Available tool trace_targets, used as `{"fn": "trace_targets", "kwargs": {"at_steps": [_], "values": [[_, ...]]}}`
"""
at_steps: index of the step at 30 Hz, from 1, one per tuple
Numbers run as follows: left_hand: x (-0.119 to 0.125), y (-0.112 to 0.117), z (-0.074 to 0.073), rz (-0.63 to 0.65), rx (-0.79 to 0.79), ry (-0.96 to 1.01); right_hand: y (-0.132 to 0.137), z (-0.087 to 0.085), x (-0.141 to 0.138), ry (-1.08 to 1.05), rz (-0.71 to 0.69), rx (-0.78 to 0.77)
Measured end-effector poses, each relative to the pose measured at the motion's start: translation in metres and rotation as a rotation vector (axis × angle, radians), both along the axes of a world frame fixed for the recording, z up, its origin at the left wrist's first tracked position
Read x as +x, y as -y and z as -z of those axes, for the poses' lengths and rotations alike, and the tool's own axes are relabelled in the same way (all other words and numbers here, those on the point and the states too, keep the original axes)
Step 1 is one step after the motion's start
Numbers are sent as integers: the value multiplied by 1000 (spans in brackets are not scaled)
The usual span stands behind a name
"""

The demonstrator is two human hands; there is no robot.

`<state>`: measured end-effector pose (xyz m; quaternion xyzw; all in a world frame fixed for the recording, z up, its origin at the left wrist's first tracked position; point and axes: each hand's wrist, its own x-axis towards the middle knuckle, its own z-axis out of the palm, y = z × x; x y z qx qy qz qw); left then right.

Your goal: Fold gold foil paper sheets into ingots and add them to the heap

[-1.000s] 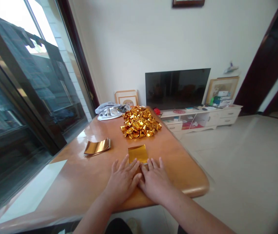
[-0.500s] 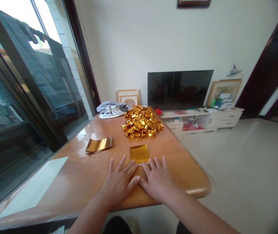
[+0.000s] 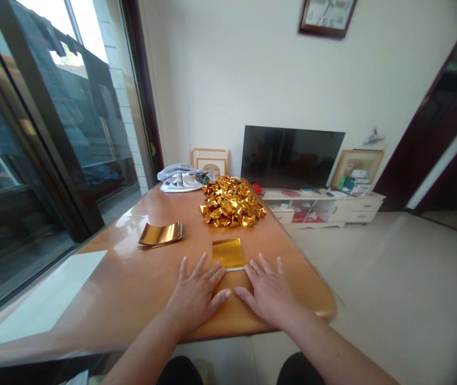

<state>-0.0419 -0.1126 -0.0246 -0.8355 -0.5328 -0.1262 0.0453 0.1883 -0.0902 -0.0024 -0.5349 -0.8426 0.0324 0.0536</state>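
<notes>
Gold caught our eye first: a square foil sheet [image 3: 229,254] lay flat on the glossy wooden table [image 3: 103,289], at the lower middle of the frame, just above our hands. Our left hand [image 3: 195,295] and right hand [image 3: 269,293] were spread flat, palms down, fingers apart and pinching nothing, their fingertips just beside the sheet's lower corners. Farther up the table sat a heap of crumpled gold foil pieces [image 3: 231,206], with a curled stack of foil sheets [image 3: 160,233] to its left. We judged the square the likeliest trouble: so light a sheet could slide on the varnish under a careless touch, or crease or tear under a hard press, while a sweeping wrist could knock the loose heap and scatter pieces toward the table's edge.
</notes>
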Motion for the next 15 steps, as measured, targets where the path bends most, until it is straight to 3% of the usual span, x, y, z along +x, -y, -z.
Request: {"fn": "trace_targets", "kwargs": {"at_steps": [7, 15], "values": [[0, 0, 1, 7, -11, 71, -3, -6, -6, -37, 52, 62], [1, 0, 0, 13, -12, 86, -3, -1, -38, 13, -202, 33]]}}
